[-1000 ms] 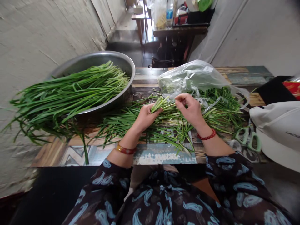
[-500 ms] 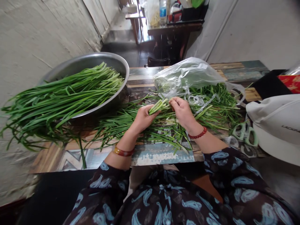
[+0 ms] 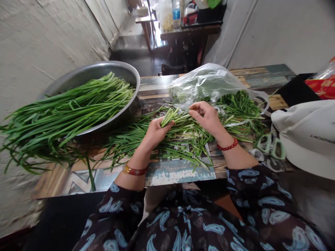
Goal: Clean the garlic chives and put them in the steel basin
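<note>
My left hand [image 3: 156, 131] is closed round a small bunch of garlic chives [image 3: 169, 116], pale stalk ends pointing up and right. Just right of those ends is my right hand [image 3: 205, 116], its fingers curled and thumb close to the forefinger; anything between the tips is too small to make out. Beneath both hands, loose garlic chives [image 3: 131, 137] lie spread over the table. A big metal basin [image 3: 137, 82] at the left holds a thick heap of long garlic chives [image 3: 86, 99], leaves hanging over its side.
Behind my right hand, a clear plastic bag [image 3: 209, 82] lies over more greens [image 3: 239, 104]. Green-handled scissors [image 3: 277, 148] and a white cap [image 3: 306, 129] are at the right of the patterned wooden table [image 3: 180, 172]. Farther off stands another table with a water bottle [image 3: 176, 15].
My right hand has drawn back to the right, away from the stalk ends. My left hand keeps its hold on the bunch. The whole view has shifted slightly.
</note>
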A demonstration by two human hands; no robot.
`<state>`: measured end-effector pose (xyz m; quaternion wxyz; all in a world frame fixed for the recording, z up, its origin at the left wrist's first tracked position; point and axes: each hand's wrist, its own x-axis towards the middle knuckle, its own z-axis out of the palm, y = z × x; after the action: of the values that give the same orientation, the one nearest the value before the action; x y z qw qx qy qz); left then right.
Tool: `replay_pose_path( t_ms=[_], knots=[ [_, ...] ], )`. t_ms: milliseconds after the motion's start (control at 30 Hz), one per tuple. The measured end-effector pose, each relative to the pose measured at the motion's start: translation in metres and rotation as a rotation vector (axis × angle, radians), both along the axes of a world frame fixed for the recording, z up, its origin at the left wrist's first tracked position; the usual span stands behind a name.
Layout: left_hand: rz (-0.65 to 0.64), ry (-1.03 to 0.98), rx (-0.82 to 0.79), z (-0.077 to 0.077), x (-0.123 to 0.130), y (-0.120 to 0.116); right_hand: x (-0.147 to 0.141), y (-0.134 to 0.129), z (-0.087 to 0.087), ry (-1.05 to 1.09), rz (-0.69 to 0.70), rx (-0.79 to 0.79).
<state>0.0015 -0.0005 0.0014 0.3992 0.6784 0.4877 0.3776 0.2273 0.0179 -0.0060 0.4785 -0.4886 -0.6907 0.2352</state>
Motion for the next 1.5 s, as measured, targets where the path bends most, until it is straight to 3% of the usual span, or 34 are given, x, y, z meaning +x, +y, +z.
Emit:
replay_pose_path(
  t_ms=[133,233,333,567,767,1000,1133,1267,1500],
  knots=[
    [-0.034,0.015,0.017,0.000,0.000,0.000,-0.012,-0.006,0.001,0.012,0.077,-0.060],
    [-0.111,0.050,0.043,-0.001,0.000,0.000,-0.009,-0.006,-0.001,0.167,0.063,-0.146],
    [-0.068,0.044,0.068,-0.002,0.000,0.000,0.001,-0.002,-0.001,0.189,0.035,-0.144],
    [0.081,-0.288,0.055,-0.006,-0.001,0.004,0.014,-0.004,0.004,-0.409,0.209,-0.078],
    [0.199,-0.224,0.080,-0.007,-0.001,0.004,0.019,-0.005,0.000,-0.669,0.226,-0.067],
    [0.221,-0.251,0.014,-0.004,0.000,0.002,0.014,-0.001,0.001,-0.167,0.190,-0.068],
    [0.201,-0.254,-0.010,0.001,0.001,0.000,0.009,-0.002,0.003,0.057,0.152,-0.185],
    [0.121,-0.142,-0.010,0.003,0.001,-0.002,0.001,-0.006,0.004,0.196,0.140,-0.262],
    [-0.035,-0.024,-0.032,-0.001,-0.001,0.000,-0.013,-0.011,0.002,0.290,0.101,-0.223]
  ],
)
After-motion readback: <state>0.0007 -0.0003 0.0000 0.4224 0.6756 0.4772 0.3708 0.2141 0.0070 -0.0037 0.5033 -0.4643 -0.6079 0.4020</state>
